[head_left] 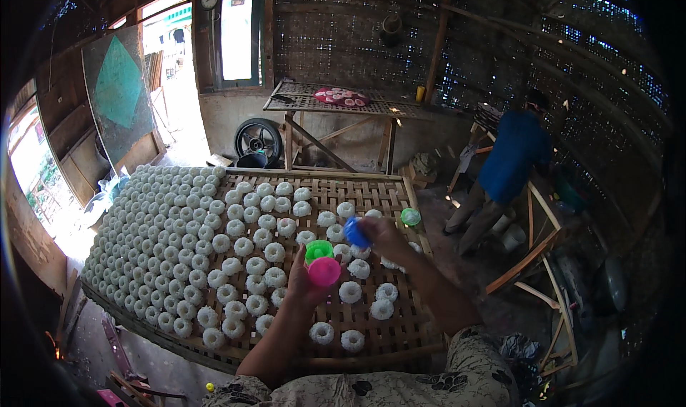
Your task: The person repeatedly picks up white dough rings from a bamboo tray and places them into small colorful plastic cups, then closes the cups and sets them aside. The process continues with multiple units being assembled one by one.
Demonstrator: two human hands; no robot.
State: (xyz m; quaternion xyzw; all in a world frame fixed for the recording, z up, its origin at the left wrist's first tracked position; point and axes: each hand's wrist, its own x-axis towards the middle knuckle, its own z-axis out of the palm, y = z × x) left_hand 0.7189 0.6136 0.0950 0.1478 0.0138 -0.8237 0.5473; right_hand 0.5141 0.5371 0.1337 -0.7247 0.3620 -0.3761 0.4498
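Note:
My left hand [304, 284] is closed around two small plastic moulds, a green one [319, 248] and a pink one [324, 272], held side by side over the woven bamboo rack [404, 330]. Just to the right and a little farther off, my right hand [381, 237] grips a blue plastic mould [354, 233], apart from the other two. Below both hands lie white, grainy ring-shaped cakes [350, 291]. They are packed in close rows on the left and spaced loosely on the right. Another green mould [410, 217] with something white in it rests by the rack's right edge.
Behind the rack stands a bamboo-topped table [286, 105] with a pink tray [319, 97] of pale round pieces. A wheel [258, 141] leans by the wall. To the right, a person in a blue shirt [511, 153] bends over a wooden frame [525, 260].

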